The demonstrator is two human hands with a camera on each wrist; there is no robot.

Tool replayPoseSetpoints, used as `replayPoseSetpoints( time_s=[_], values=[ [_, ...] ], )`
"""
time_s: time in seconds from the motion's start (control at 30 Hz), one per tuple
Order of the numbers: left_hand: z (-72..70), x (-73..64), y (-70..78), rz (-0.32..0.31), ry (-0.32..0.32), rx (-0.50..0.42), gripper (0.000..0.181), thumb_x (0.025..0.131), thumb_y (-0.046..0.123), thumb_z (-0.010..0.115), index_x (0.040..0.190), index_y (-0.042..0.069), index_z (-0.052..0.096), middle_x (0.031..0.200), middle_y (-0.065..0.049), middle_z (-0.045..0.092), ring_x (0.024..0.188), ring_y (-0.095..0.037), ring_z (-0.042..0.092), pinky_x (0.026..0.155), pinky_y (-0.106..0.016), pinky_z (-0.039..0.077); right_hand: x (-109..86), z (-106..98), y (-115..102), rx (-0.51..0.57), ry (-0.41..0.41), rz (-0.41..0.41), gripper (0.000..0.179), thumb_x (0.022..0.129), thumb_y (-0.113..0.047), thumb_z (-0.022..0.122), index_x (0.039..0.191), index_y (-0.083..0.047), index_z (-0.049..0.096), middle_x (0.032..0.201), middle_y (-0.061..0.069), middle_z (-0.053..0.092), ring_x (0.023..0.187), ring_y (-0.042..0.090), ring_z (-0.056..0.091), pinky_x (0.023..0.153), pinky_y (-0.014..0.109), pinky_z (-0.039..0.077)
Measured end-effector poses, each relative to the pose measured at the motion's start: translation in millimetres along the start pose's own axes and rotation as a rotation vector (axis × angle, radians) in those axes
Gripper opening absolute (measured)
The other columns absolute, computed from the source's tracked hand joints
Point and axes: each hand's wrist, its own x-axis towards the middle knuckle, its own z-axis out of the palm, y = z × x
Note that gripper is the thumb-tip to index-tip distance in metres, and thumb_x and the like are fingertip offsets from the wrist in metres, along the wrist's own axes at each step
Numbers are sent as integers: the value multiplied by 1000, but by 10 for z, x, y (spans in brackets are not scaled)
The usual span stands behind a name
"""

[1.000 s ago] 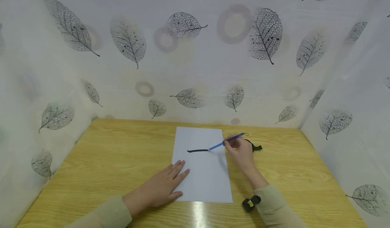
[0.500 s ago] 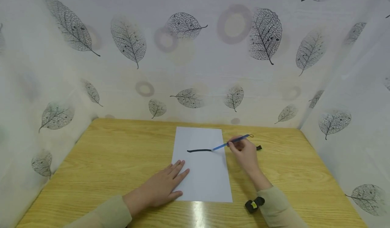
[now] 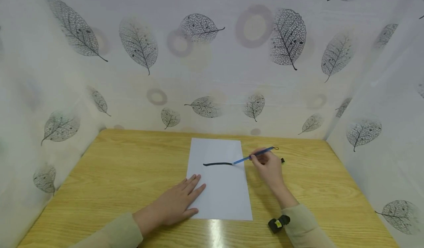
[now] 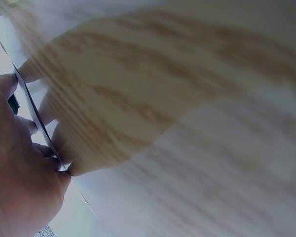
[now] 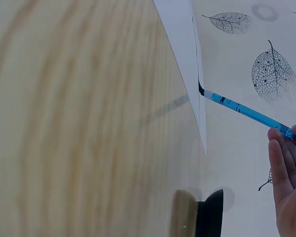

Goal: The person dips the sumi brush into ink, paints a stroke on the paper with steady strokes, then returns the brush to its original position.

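Observation:
A sheet of white paper (image 3: 220, 196) lies on the wooden table, with one long black stroke (image 3: 216, 164) across its upper part. My left hand (image 3: 175, 202) rests flat with fingers spread over the paper's left edge; in the left wrist view, its fingers lie along that edge. My right hand (image 3: 269, 169), beyond the paper's right edge, pinches a blue writing brush (image 3: 243, 159) slanted down to the left. In the right wrist view, the brush (image 5: 244, 109) has a dark, bent tip touching the paper. A cord loop hangs at its upper end.
A black object (image 3: 282, 160), mostly hidden behind the right hand, lies on the table (image 3: 139, 163). A small black camera (image 3: 278, 224) is at the right wrist. Leaf-patterned cloth (image 3: 212, 75) closes off the back and both sides.
My right hand has moved to the right with the brush, and the black stroke has grown longer that way. Over the last half second the movement is small. My left hand stays in place.

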Motion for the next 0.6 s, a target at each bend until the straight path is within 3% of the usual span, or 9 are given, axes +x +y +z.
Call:
replayPoseSetpoints(
  time_s=[0.6],
  values=[
    [3,2,5,0,1,4,72,110,49,50,169,12,30,177,-19,22,164,-35,26,132,-51,32,4,-42,34,36,20,-23,5,95,2,75,99,0,76,90,17,80,74,-2,69,65,11,57]
  ],
)
